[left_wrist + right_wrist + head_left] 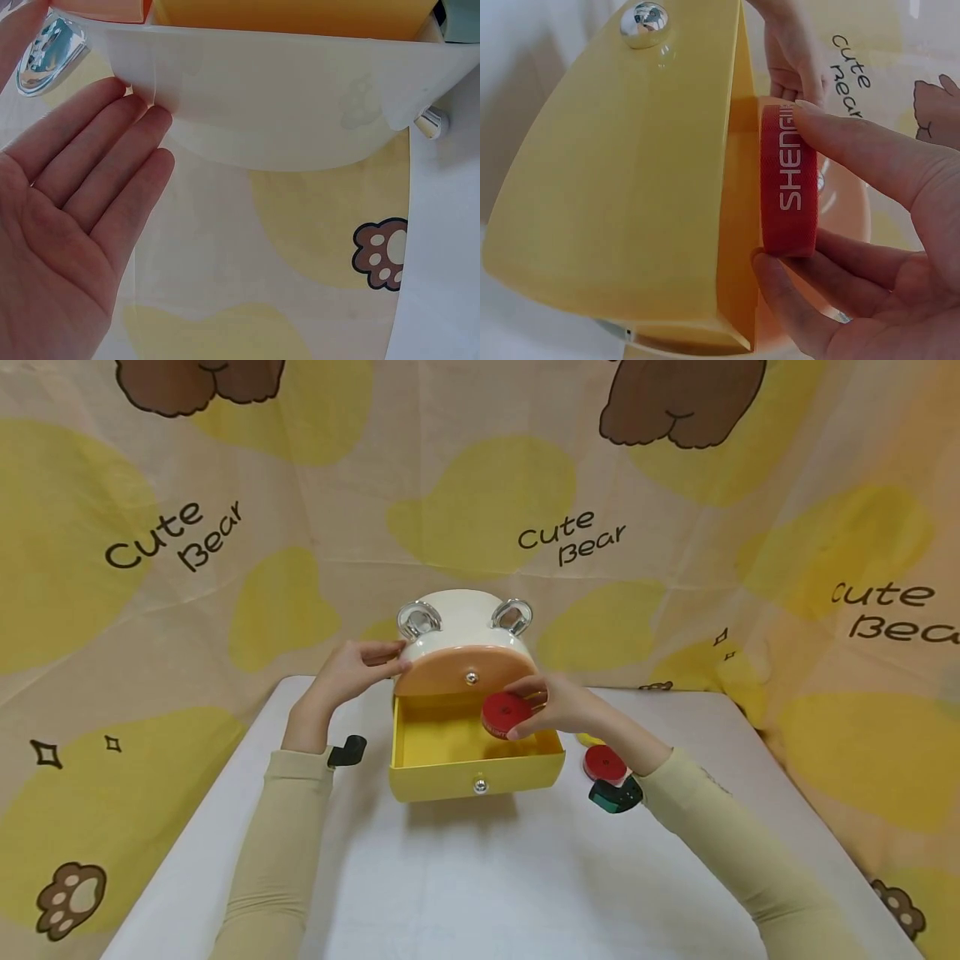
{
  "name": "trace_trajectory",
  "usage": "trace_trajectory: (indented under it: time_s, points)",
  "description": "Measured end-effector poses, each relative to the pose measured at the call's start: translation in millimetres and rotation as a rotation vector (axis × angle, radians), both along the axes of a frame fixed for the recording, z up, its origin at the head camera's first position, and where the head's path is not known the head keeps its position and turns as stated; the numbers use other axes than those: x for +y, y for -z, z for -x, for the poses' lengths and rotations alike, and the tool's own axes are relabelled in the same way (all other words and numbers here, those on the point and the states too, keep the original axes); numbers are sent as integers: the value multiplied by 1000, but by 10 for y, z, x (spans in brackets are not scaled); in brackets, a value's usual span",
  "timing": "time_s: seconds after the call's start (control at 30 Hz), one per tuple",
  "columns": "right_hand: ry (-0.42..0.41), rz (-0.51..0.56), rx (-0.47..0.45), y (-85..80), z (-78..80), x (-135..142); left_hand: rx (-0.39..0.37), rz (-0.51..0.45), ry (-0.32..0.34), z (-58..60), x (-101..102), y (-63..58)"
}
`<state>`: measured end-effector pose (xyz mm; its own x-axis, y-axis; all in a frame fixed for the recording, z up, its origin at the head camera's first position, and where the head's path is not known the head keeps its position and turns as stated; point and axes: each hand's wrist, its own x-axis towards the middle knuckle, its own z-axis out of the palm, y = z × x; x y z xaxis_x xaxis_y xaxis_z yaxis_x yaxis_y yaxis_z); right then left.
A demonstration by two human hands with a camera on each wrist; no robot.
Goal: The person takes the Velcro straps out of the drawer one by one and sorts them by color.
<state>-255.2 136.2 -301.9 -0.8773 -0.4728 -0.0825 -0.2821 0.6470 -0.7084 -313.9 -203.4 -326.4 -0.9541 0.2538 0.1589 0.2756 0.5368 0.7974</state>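
A white cabinet (461, 614) with silver ears stands at the table's back, its yellow drawer (442, 777) pulled out under an orange upper front (442, 670). My right hand (562, 703) holds a red roll of woven strap (501, 714) over the drawer's right part. In the right wrist view, thumb and fingers pinch the roll (789, 187) by its edges, and white letters run along its band. My left hand (352, 672) rests against the cabinet's left side by the ear. Straight fingers (112, 154) touch the white wall in the left wrist view.
Another red roll (604, 763) lies on the white table (465, 885), right of the drawer, with a yellow thing (588, 739) partly hidden behind it. A printed bear cloth (480, 510) hangs behind and at both sides. A silver knob (481, 787) juts from the drawer front.
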Motion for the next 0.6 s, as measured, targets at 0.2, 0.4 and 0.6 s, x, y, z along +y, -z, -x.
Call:
trace_trajectory:
  time_s: [0.2,0.4,0.6]
  points:
    - [8,29,-6,-22,-24,135,-17,13,-8,-25,15,-34]
    - [60,30,-33,-56,-38,273,-20,22,-3,-214,87,-215]
    - [70,56,-30,-62,-70,416,-19,25,-1,-189,81,-187]
